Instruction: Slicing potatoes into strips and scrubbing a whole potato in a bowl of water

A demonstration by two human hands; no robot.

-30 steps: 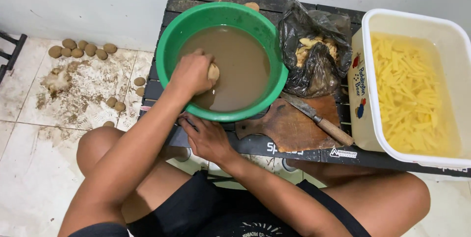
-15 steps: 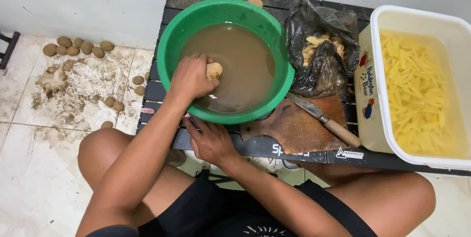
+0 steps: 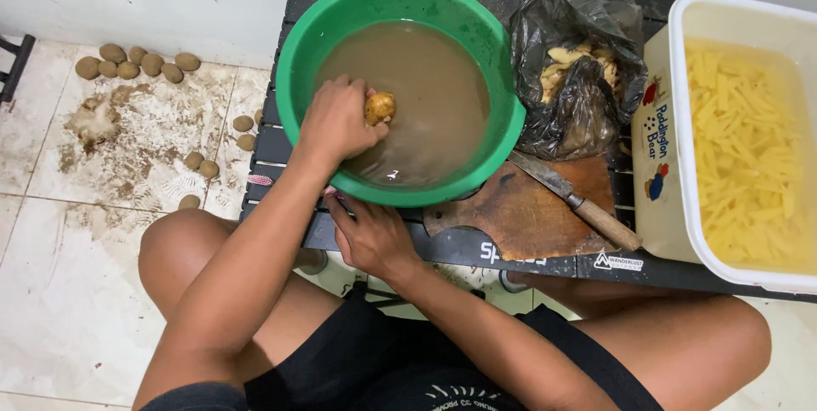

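Observation:
My left hand (image 3: 336, 122) holds a small wet potato (image 3: 379, 107) just above the muddy brown water in a green basin (image 3: 298, 45) on a low black slatted table (image 3: 281, 143). My right hand (image 3: 370, 236) rests at the table's front edge under the basin rim. Its fingers curl around a small thin tool (image 3: 334, 196) with a pinkish tip, most of it hidden.
A wooden cutting board (image 3: 519, 215) with a knife (image 3: 579, 202) lies right of the basin. Behind it sits a black bag of peelings (image 3: 579, 71). A white tub (image 3: 672, 198) holds cut potato sticks in water. Unwashed potatoes (image 3: 136, 64) lie on the dirty tiled floor at left.
My left hand has lifted the potato slightly out of the water and turned it. The view has shifted a little. My right hand stays at the table edge.

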